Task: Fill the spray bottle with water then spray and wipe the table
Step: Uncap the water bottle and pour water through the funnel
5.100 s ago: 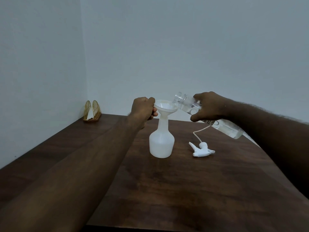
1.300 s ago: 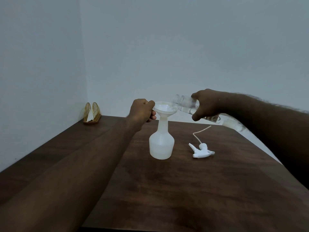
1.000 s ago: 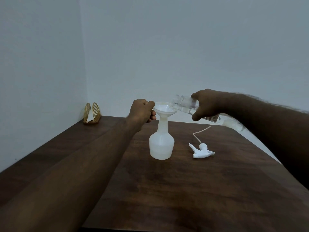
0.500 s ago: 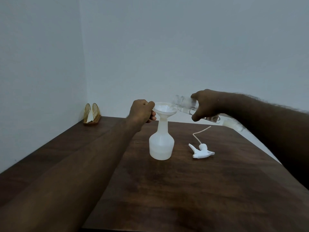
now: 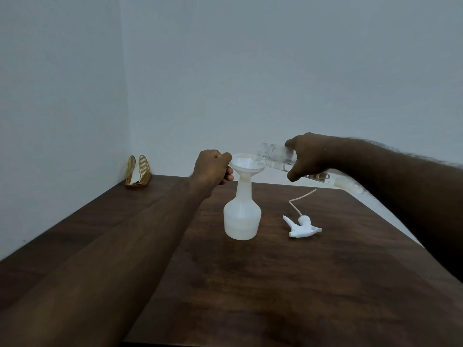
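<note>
Spray bottle (image 5: 242, 216), white and translucent, stands upright mid-table (image 5: 300, 284) with a white funnel (image 5: 246, 164) in its neck. The left hand (image 5: 213, 167) grips the funnel's rim. The right hand (image 5: 307, 156) clasps a tilted clear water bottle (image 5: 274, 156), mouth over the funnel. A detached spray head (image 5: 300, 227) lies to the right of the spray bottle.

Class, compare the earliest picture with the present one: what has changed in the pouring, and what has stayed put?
The right hand has raised the base of the clear water bottle, tipping it nearer level over the funnel. Unchanged: the left hand grips the funnel's rim; the spray bottle and its detached trigger head stay put on the table.
</note>
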`<action>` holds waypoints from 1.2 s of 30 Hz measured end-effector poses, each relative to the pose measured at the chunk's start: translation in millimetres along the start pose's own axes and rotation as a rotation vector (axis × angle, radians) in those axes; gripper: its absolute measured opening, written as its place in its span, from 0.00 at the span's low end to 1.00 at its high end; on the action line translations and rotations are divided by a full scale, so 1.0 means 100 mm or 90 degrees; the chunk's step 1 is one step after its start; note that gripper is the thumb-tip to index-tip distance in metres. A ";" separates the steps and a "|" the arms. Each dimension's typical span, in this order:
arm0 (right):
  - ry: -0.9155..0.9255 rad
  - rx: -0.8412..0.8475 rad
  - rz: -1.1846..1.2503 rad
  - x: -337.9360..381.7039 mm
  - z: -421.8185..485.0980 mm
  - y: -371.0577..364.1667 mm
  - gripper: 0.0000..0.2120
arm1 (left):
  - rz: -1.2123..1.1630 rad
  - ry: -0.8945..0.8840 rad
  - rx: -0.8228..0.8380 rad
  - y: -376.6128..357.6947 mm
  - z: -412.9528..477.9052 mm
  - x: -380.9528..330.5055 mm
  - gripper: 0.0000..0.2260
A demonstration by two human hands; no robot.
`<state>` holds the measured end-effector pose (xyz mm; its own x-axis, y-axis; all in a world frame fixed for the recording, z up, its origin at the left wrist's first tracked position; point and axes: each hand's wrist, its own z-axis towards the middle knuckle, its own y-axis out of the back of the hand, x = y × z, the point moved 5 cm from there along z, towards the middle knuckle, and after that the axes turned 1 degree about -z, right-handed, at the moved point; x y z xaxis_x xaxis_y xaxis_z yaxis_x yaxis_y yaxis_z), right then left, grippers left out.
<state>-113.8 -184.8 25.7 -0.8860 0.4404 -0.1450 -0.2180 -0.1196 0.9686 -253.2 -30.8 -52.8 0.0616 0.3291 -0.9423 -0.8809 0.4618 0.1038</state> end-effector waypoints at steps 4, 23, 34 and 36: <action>-0.002 0.002 0.000 0.00 -0.01 0.01 0.24 | -0.001 0.000 0.000 -0.01 0.00 -0.01 0.12; -0.006 0.011 0.009 0.01 -0.01 0.02 0.23 | -0.002 0.000 0.005 0.00 0.01 0.01 0.12; 0.003 0.010 -0.006 0.00 0.02 0.03 0.22 | 0.003 0.000 0.003 0.00 0.02 0.00 0.11; 0.004 0.009 -0.010 -0.01 0.02 0.03 0.22 | 0.001 0.001 0.005 0.00 0.02 0.00 0.11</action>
<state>-113.1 -183.6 29.0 -0.8853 0.4359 -0.1619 -0.2263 -0.0998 0.9689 -251.7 -29.0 -52.6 0.0592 0.3284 -0.9427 -0.8770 0.4681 0.1080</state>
